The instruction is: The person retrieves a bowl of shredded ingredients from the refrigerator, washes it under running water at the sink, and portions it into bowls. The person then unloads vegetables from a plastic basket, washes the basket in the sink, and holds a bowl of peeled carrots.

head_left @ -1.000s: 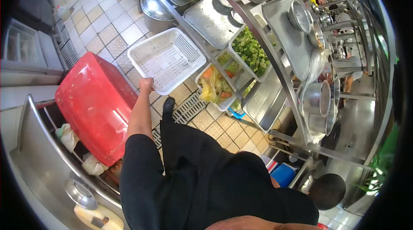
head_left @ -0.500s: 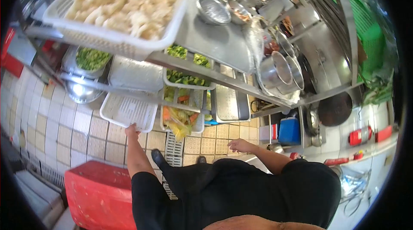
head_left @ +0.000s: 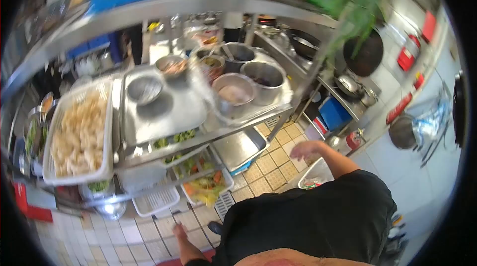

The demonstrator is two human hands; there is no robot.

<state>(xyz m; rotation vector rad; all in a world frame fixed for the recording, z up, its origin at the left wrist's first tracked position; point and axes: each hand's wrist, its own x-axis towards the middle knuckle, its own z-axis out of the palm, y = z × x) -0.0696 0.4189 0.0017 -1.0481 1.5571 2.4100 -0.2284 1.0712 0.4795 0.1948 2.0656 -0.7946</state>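
My left hand (head_left: pixel 180 229) hangs low over the tiled floor, holding nothing, with its fingers slightly apart. Just beyond it, without contact, an empty white plastic basket (head_left: pixel 156 201) sticks out from the lower shelf. My right hand (head_left: pixel 305 150) is held out in the air with loose, somewhat blurred fingers and nothing in them. Below that hand stands a white bin (head_left: pixel 318 174) with a liner and some rubbish inside. Between my hands, a white basket of vegetables (head_left: pixel 206 184), some in a yellowish bag, sits on the lower shelf.
A steel rack (head_left: pixel 198 149) spans the front. On it are a basket of pale, puffy food (head_left: pixel 79 132), a metal tray (head_left: pixel 164 119) with bowls, and several pots (head_left: pixel 233 89). Green leaves (head_left: pixel 357 12) hang at upper right. A fire extinguisher (head_left: pixel 410 52) stands far right.
My left hand has let go of the empty basket's rim and drawn back toward me. My right hand has risen outward. The view has turned right, bringing the pots and the bin into sight.
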